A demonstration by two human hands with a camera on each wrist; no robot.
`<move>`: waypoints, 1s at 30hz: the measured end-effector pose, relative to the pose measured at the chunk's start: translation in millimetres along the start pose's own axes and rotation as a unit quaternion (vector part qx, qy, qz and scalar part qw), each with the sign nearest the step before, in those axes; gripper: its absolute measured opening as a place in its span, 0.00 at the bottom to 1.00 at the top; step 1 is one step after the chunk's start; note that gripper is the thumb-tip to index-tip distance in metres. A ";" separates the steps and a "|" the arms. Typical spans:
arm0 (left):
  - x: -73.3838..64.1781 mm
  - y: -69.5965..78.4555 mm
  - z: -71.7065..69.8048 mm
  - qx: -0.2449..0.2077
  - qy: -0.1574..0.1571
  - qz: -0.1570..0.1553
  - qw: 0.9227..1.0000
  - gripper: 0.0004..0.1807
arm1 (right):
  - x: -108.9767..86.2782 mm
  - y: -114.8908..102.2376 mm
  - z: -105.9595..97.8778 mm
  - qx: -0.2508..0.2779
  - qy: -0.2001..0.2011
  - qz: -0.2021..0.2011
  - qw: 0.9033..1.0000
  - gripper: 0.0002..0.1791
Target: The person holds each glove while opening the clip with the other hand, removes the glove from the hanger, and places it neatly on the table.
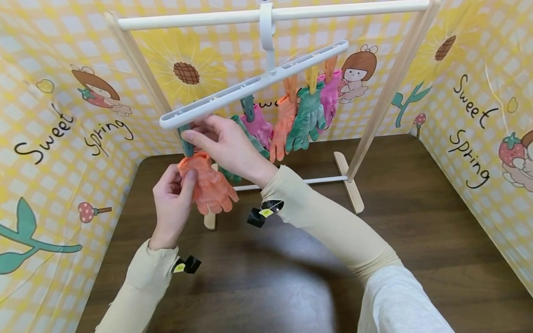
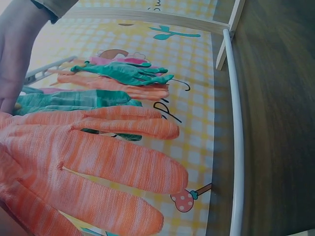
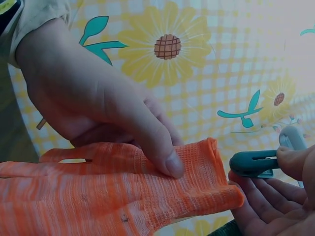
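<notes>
My left hand pinches an orange knit glove near its cuff, thumb in front, with the glove's fingers hanging down. Just above the cuff, a dark green clothespin hangs from the low left end of a tilted pale hanger. My right hand pinches that clothespin between thumb and fingers. In the right wrist view the cuff's opening faces the clothespin, with a small gap between them. The orange glove fills the front of the left wrist view.
Further along the hanger, clothespins hold pink, green and orange gloves, and more pink and green ones hang behind my right hand. A wooden rack with a white top bar carries the hanger above a brown table. Patterned cloth surrounds it.
</notes>
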State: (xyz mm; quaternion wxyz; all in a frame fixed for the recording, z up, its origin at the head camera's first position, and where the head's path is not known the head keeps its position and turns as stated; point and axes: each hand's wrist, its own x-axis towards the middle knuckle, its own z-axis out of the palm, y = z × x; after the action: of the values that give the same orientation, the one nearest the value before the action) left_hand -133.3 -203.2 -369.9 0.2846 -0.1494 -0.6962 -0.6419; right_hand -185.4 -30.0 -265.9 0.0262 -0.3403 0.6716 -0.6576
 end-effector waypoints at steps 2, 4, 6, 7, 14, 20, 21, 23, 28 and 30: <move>-0.1 -0.1 0.3 -0.003 -0.001 0.000 1.000 0.12 | -0.7 -0.5 -0.2 -0.004 0.000 0.001 1.000 0.18; -0.3 -0.1 0.7 -0.010 -0.002 0.000 1.000 0.11 | -1.2 -0.9 -0.2 -0.007 0.001 0.003 1.000 0.18; -0.5 -0.2 1.3 -0.011 -0.004 0.001 1.000 0.11 | -1.6 -1.3 -0.2 -0.014 0.002 0.005 1.000 0.17; -0.7 -0.3 1.5 -0.012 -0.004 0.001 1.000 0.11 | -1.7 -1.4 -0.2 -0.017 0.002 0.005 1.000 0.17; -2.6 -2.3 2.1 0.007 -0.005 0.002 1.000 0.10 | -6.0 -0.9 -0.8 -0.059 0.006 0.004 0.998 0.20; -5.3 -0.6 0.3 0.008 0.000 -0.008 1.000 0.08 | -12.4 -0.6 -1.6 -0.121 0.000 -0.045 0.992 0.21; -5.5 -0.2 0.0 0.009 0.000 -0.010 1.000 0.08 | -13.5 -1.1 -1.8 -0.130 -0.001 -0.053 0.990 0.20; -6.2 0.0 -0.8 0.010 0.002 -0.011 1.000 0.08 | -16.1 -1.9 -2.5 -0.143 0.000 -0.070 0.987 0.19; -7.4 -1.4 -3.2 0.019 0.003 -0.008 1.000 0.09 | -27.8 1.2 -7.7 -0.157 0.016 -0.131 0.979 0.20; -8.1 -1.8 -4.6 0.023 0.003 -0.008 1.000 0.10 | -35.5 4.8 -12.5 -0.165 0.024 -0.154 0.974 0.19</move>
State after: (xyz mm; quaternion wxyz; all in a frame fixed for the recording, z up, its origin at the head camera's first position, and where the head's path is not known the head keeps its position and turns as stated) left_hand -126.9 -206.7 -376.0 0.2848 -0.1347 -0.7113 -0.6283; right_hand -166.3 -2.2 -283.1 -0.1481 -0.4230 0.7112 -0.5417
